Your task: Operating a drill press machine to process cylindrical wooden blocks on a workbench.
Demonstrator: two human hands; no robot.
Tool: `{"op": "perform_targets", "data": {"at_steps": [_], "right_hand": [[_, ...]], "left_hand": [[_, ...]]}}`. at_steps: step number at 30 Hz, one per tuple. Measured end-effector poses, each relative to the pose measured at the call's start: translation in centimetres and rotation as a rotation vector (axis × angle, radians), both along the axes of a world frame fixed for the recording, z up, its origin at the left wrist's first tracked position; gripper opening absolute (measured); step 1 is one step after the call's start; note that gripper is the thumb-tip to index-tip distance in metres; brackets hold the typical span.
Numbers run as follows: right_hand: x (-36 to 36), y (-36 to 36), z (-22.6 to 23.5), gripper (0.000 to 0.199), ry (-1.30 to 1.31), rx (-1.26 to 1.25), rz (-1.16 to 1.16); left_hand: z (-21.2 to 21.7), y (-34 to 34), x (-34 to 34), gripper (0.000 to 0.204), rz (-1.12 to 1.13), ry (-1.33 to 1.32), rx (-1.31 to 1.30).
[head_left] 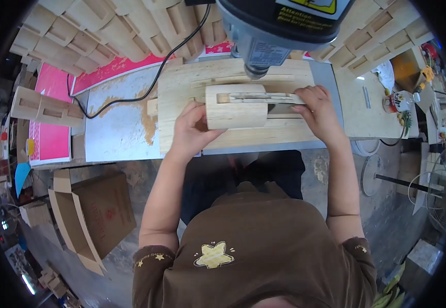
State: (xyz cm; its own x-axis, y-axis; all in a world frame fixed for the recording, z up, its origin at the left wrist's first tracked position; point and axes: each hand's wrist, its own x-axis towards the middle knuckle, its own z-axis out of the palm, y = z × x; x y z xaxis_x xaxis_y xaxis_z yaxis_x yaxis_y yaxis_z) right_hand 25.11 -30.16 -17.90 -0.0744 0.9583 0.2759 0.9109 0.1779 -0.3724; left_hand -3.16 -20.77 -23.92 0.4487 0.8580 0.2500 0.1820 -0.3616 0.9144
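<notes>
A pale wooden piece with a rounded top and a rectangular recess [237, 116] lies on a flat wooden board. My left hand [189, 132] grips it at its left end, thumb along the near side. A thin, narrow wooden strip [277, 97] reaches over its top from beside the recess toward the right. My right hand [319, 114] pinches that strip's right end between thumb and fingers. Just beyond the wooden piece hangs the drill chuck [256, 71] of a dark grey machine [264, 25], apart from the wood. What lies under the strip is partly hidden.
Many similar wooden pieces are stacked at the back left [105, 31] and back right [374, 31]. A black cable [156, 77] curves over the left of the table. More wooden pieces [46, 107] stand left. A bottle [402, 100] is at right; an opened cardboard box [102, 210] sits on the floor.
</notes>
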Motion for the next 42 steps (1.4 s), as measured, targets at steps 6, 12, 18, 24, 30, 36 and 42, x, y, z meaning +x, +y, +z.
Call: {"op": "perform_targets", "data": {"at_steps": [6, 12, 18, 24, 30, 36, 42], "right_hand": [[0.3, -2.9, 0.6, 0.026, 0.067, -0.014, -0.007], [-1.7, -3.5, 0.5, 0.027, 0.064, 0.011, 0.052], [-1.9, -3.1, 0.4, 0.026, 0.099, 0.003, 0.064], [-2.1, -3.2, 0.7, 0.027, 0.107, 0.031, 0.061], [-1.9, -3.9, -0.2, 0.029, 0.125, 0.070, -0.019], [-1.1, -2.4, -0.3, 0.031, 0.116, 0.115, -0.041], [0.2, 2.4, -0.6, 0.032, 0.089, 0.158, -0.039]], "left_hand": [[4.2, -1.9, -8.8, 0.029, 0.052, -0.127, -0.313], [7.0, -2.7, -8.4, 0.027, 0.243, -0.222, -0.815], [5.8, -3.6, -5.2, 0.031, 0.262, -0.138, -0.906], [3.7, -4.5, -0.9, 0.034, 0.053, -0.304, -0.932], [2.0, -6.6, 0.6, 0.035, 0.156, -0.542, -0.442], [0.6, -6.4, 1.5, 0.067, 0.093, 0.050, 0.220], [-0.5, -2.6, 2.6, 0.075, 0.162, 0.209, 0.317]]}}
